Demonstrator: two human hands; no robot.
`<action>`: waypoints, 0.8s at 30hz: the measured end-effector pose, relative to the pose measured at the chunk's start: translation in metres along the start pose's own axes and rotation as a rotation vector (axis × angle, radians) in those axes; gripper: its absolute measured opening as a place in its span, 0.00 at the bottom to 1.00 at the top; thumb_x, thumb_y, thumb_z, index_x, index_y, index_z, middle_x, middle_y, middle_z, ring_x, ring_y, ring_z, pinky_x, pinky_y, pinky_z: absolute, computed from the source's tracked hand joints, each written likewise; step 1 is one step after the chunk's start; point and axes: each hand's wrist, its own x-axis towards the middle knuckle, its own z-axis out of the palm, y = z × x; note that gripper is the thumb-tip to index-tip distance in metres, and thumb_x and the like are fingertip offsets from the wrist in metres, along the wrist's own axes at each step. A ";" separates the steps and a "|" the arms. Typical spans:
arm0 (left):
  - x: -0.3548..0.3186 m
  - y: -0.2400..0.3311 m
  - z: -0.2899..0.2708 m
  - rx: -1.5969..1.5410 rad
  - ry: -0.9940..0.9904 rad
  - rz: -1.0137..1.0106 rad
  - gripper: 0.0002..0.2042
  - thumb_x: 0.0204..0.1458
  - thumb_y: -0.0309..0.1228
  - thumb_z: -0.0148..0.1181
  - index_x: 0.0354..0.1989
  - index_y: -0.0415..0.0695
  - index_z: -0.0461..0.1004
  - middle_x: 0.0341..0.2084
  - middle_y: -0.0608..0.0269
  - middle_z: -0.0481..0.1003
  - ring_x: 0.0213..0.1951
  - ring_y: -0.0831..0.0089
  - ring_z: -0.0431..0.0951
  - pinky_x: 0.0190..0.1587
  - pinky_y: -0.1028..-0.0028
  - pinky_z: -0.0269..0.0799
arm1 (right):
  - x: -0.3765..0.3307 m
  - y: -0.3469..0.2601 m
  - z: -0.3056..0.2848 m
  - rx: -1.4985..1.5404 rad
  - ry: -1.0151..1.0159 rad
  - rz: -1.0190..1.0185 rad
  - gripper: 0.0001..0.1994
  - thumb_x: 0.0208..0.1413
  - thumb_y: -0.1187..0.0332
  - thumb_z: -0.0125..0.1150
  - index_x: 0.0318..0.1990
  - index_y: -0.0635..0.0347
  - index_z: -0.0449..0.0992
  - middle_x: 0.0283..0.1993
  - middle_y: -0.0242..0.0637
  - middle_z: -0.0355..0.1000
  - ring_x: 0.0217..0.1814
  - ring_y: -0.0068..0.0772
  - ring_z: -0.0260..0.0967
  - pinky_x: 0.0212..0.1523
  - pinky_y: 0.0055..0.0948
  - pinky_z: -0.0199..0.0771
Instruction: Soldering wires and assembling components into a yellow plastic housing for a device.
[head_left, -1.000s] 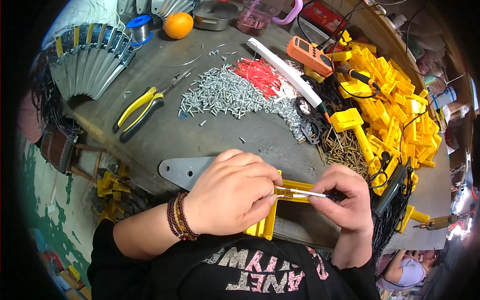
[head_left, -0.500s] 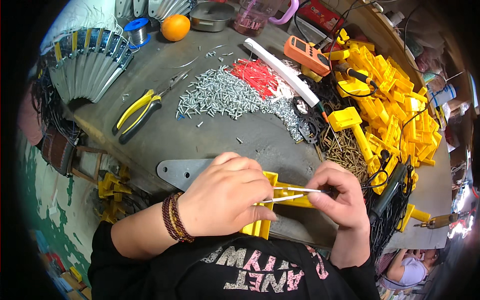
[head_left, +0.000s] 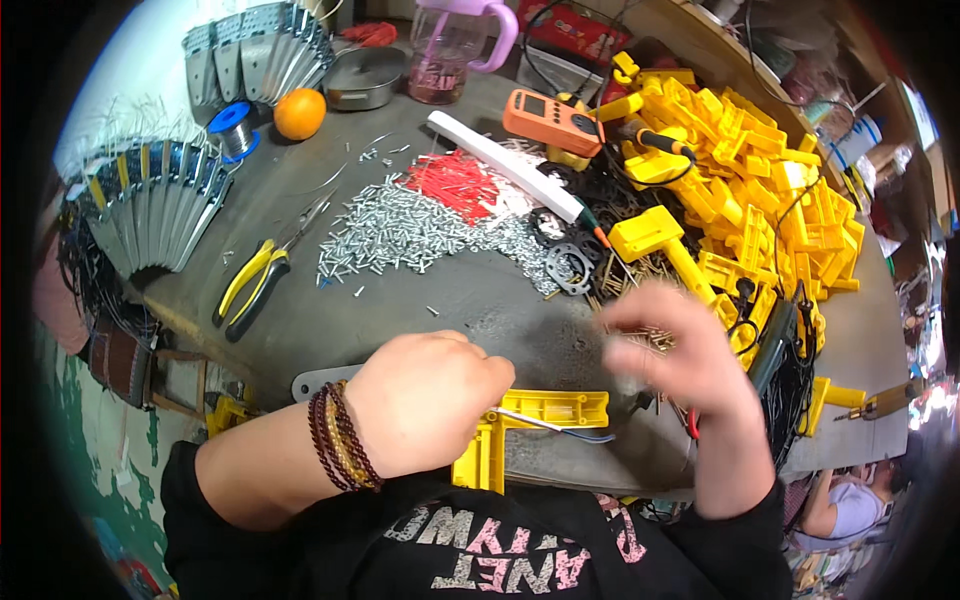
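My left hand is closed over a yellow plastic housing, an open L-shaped shell with ribs inside, near the table's front edge. A grey metal plate with a rounded end sticks out on the hand's left. From under the fingers a thin white wire runs over the shell, ending in bluish strands past its lower edge. My right hand, blurred by motion, is apart from the shell, over the near edge of a pile of brass-coloured screws. Whether its fingers hold anything is unclear.
Silver screws, red sleeves and a white bar lie mid-table. Pliers rest at left, below an orange. An orange meter stands beside heaped yellow housings. Another person sits at lower right.
My right hand has let go of the white wires and moved up, away from the shell. My left hand stays on the shell. The view has shifted, so the table's things appear further left.
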 end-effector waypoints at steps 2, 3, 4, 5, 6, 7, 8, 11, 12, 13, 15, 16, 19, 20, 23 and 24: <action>0.006 0.002 -0.010 0.017 -0.148 -0.032 0.08 0.42 0.25 0.61 0.32 0.45 0.73 0.24 0.55 0.74 0.34 0.52 0.76 0.38 0.57 0.71 | 0.041 0.017 -0.014 -0.274 0.079 0.226 0.10 0.51 0.67 0.66 0.38 0.61 0.80 0.35 0.41 0.76 0.39 0.33 0.74 0.41 0.30 0.73; 0.009 0.000 -0.015 0.012 -0.151 0.013 0.08 0.43 0.26 0.62 0.33 0.44 0.73 0.24 0.56 0.75 0.33 0.53 0.77 0.37 0.58 0.72 | 0.059 0.043 -0.015 -0.490 0.201 0.070 0.10 0.52 0.65 0.65 0.38 0.61 0.81 0.35 0.42 0.75 0.39 0.39 0.74 0.41 0.33 0.73; 0.015 -0.003 -0.021 0.017 -0.159 0.023 0.08 0.43 0.26 0.62 0.33 0.44 0.73 0.24 0.56 0.75 0.33 0.53 0.77 0.37 0.58 0.72 | 0.077 0.055 -0.012 -0.597 0.185 0.137 0.11 0.52 0.62 0.64 0.37 0.60 0.81 0.36 0.43 0.75 0.41 0.45 0.73 0.43 0.37 0.73; 0.023 -0.007 -0.029 -0.057 -0.260 0.054 0.08 0.44 0.26 0.62 0.33 0.44 0.73 0.24 0.56 0.76 0.32 0.53 0.78 0.36 0.59 0.73 | 0.092 0.069 -0.007 -0.746 0.142 0.206 0.13 0.51 0.58 0.63 0.36 0.58 0.81 0.36 0.43 0.75 0.44 0.45 0.73 0.45 0.39 0.73; 0.030 -0.011 -0.036 -0.129 -0.362 0.079 0.08 0.44 0.25 0.62 0.34 0.43 0.73 0.25 0.56 0.77 0.32 0.54 0.78 0.35 0.60 0.73 | 0.101 0.070 -0.004 -0.902 0.081 0.275 0.14 0.47 0.56 0.64 0.36 0.55 0.82 0.39 0.43 0.76 0.46 0.44 0.74 0.47 0.38 0.73; 0.038 -0.014 -0.042 -0.141 -0.421 0.123 0.09 0.44 0.24 0.61 0.35 0.43 0.73 0.26 0.56 0.78 0.31 0.55 0.79 0.34 0.61 0.73 | 0.106 0.074 -0.004 -0.901 0.071 0.365 0.15 0.45 0.56 0.64 0.36 0.55 0.82 0.39 0.42 0.77 0.45 0.44 0.75 0.47 0.39 0.75; 0.041 -0.017 -0.045 -0.118 -0.428 0.155 0.08 0.45 0.24 0.59 0.35 0.42 0.72 0.25 0.56 0.77 0.31 0.53 0.79 0.33 0.60 0.73 | 0.115 0.071 0.002 -0.892 0.048 0.430 0.15 0.43 0.57 0.64 0.35 0.56 0.82 0.38 0.42 0.78 0.44 0.43 0.77 0.46 0.40 0.76; 0.043 -0.014 -0.037 -0.006 -0.422 0.142 0.08 0.47 0.25 0.57 0.37 0.43 0.71 0.23 0.54 0.76 0.32 0.50 0.78 0.33 0.57 0.72 | 0.103 0.054 -0.002 -0.684 0.174 0.369 0.15 0.43 0.60 0.64 0.36 0.59 0.80 0.37 0.43 0.78 0.41 0.44 0.77 0.44 0.39 0.76; 0.041 -0.010 -0.033 0.058 -0.413 0.123 0.09 0.47 0.25 0.56 0.38 0.43 0.70 0.24 0.53 0.76 0.32 0.49 0.77 0.33 0.56 0.71 | 0.096 0.051 -0.003 -0.596 0.243 0.345 0.15 0.43 0.61 0.64 0.37 0.60 0.78 0.36 0.44 0.77 0.40 0.44 0.77 0.43 0.38 0.76; 0.038 -0.006 -0.030 0.124 -0.406 0.112 0.09 0.48 0.25 0.55 0.39 0.43 0.69 0.24 0.52 0.75 0.32 0.48 0.77 0.33 0.54 0.71 | 0.088 0.050 -0.005 -0.442 0.325 0.272 0.15 0.44 0.63 0.64 0.38 0.61 0.76 0.36 0.44 0.77 0.39 0.42 0.76 0.43 0.36 0.75; 0.030 -0.009 -0.021 0.077 -0.336 0.103 0.09 0.49 0.24 0.54 0.39 0.43 0.68 0.25 0.52 0.75 0.32 0.48 0.77 0.34 0.54 0.71 | 0.070 0.045 -0.005 -0.094 0.461 0.113 0.16 0.46 0.68 0.63 0.42 0.62 0.68 0.36 0.42 0.75 0.39 0.32 0.74 0.44 0.31 0.73; 0.026 -0.009 -0.016 0.027 -0.262 0.111 0.09 0.49 0.24 0.54 0.39 0.43 0.67 0.27 0.51 0.75 0.33 0.48 0.77 0.34 0.53 0.71 | 0.058 0.039 -0.004 0.074 0.500 -0.017 0.15 0.50 0.70 0.61 0.43 0.62 0.67 0.36 0.36 0.74 0.40 0.27 0.72 0.45 0.29 0.71; 0.015 -0.004 -0.002 -0.020 -0.110 0.104 0.09 0.49 0.24 0.55 0.39 0.43 0.66 0.27 0.53 0.75 0.32 0.49 0.77 0.34 0.56 0.71 | 0.035 0.003 0.005 0.437 0.548 -0.132 0.13 0.51 0.74 0.58 0.44 0.62 0.66 0.35 0.32 0.70 0.37 0.23 0.69 0.42 0.26 0.70; 0.013 -0.003 0.002 -0.077 0.008 0.104 0.10 0.49 0.24 0.56 0.39 0.43 0.66 0.27 0.54 0.74 0.32 0.50 0.76 0.34 0.57 0.72 | 0.026 -0.008 0.006 0.654 0.449 -0.179 0.12 0.51 0.76 0.56 0.44 0.62 0.66 0.34 0.31 0.68 0.35 0.21 0.67 0.39 0.24 0.68; 0.008 -0.001 0.015 -0.013 0.064 0.120 0.11 0.48 0.23 0.57 0.40 0.42 0.68 0.27 0.55 0.74 0.32 0.52 0.77 0.34 0.59 0.72 | 0.010 -0.027 0.009 0.940 0.257 -0.236 0.08 0.50 0.75 0.57 0.38 0.62 0.69 0.32 0.30 0.67 0.31 0.17 0.62 0.32 0.20 0.62; 0.006 -0.001 0.019 0.015 0.127 0.120 0.11 0.47 0.23 0.57 0.40 0.41 0.68 0.26 0.55 0.74 0.32 0.53 0.76 0.35 0.60 0.71 | 0.007 -0.034 0.010 0.911 0.222 -0.219 0.07 0.50 0.73 0.58 0.36 0.62 0.70 0.31 0.29 0.67 0.30 0.17 0.62 0.31 0.20 0.62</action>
